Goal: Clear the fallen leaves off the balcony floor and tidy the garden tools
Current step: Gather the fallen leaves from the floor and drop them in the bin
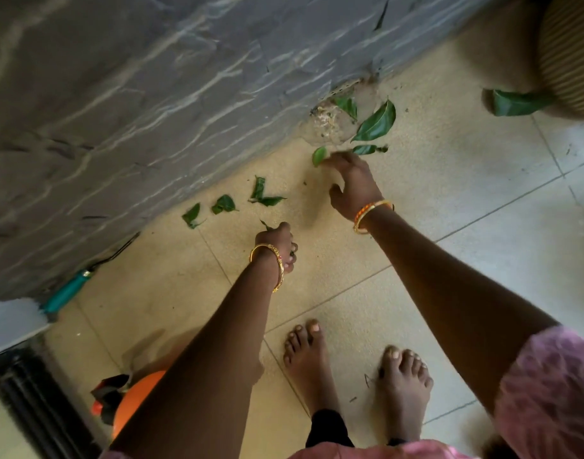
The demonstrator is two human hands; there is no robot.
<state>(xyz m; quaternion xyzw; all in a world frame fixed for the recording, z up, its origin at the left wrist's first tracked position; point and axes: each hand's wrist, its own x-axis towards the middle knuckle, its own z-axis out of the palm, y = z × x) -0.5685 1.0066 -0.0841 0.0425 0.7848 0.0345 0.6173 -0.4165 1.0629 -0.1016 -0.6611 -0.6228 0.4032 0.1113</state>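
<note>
Since the fallen leaves (376,122) are thin, light and limp, they should lift with almost no force, though they lie flat on the balcony floor (466,200) and likely need a fingertip slid under an edge or a pinch at the stalk end; a torn one may rip if pulled hard. They are strung along the foot of the grey stone wall (151,94), from about nine o'clock to one o'clock of the view's centre. The largest leaf lies with its long axis pointing its tip toward one o'clock, stalk end down toward seven; a small pale leaf (318,156) just below it stands nearly upright in the picture, and the smaller torn pieces (223,204) to the left point various ways. The right hand (351,183) reaches to twelve o'clock with fingers curled down onto the small pale leaf, touching it; whether it has pinched it I cannot tell, as motion blurs the fingertips. The left hand (279,243), at about ten o'clock, is closed in a fist around gathered leaves, a green tip sticking out at its top. Further out, another leaf (515,102) lies at two o'clock against a ribbed pot (572,54). A teal-handled tool (68,291) lies along the wall at eight o'clock, and an orange object (135,395) sits at seven, partly hidden by the left arm.
</note>
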